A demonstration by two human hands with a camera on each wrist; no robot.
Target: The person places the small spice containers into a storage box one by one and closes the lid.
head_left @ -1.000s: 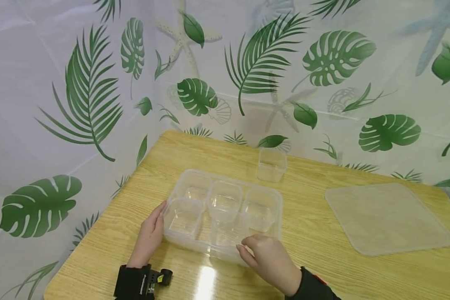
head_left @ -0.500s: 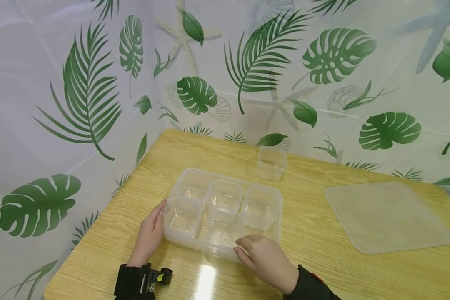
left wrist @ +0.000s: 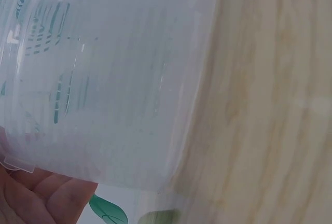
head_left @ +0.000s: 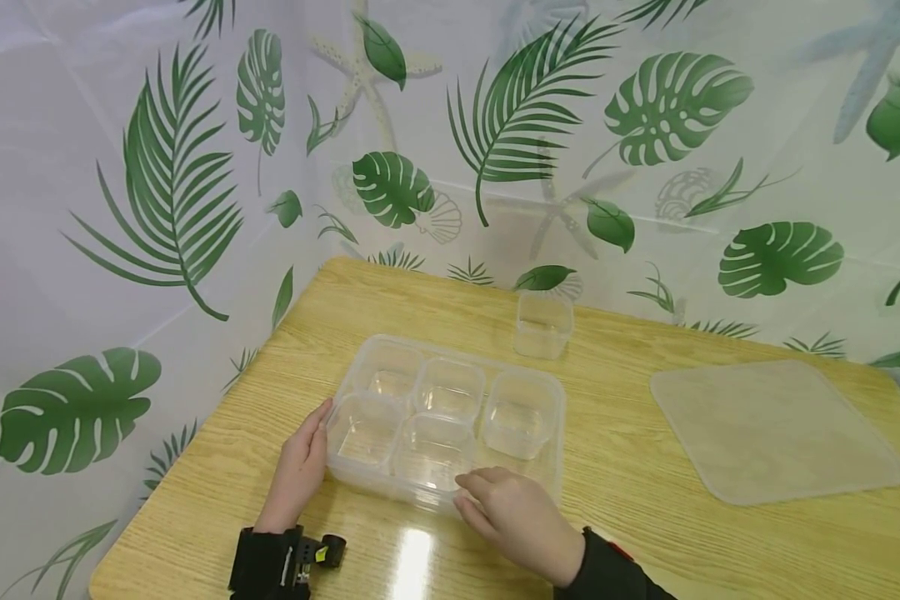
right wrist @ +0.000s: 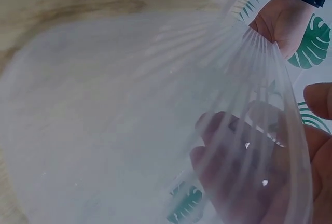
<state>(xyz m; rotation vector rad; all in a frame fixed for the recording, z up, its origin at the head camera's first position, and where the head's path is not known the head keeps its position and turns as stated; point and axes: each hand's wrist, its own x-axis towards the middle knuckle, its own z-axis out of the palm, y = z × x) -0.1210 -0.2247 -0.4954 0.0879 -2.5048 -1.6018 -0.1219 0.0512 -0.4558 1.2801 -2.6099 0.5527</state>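
Observation:
A large clear plastic box holds several small clear tubs. My left hand steadies the box's left wall, its fingers lying along the outside. In the left wrist view that hand's fingers show at the end of the clear wall. My right hand is at the box's front edge, fingertips at the right front corner of the front-middle tub. In the right wrist view its fingers show through the clear plastic, with the thumb standing apart. The front-left tub sits beside the front-middle one.
One more clear tub stands behind the box near the back edge of the wooden table. A flat translucent lid lies to the right. A leaf-printed sheet hangs behind and along the left side.
The front-middle tub has shifted left and settled level beside the front-left tub. My right hand has moved left with it. The left hand has stayed put.

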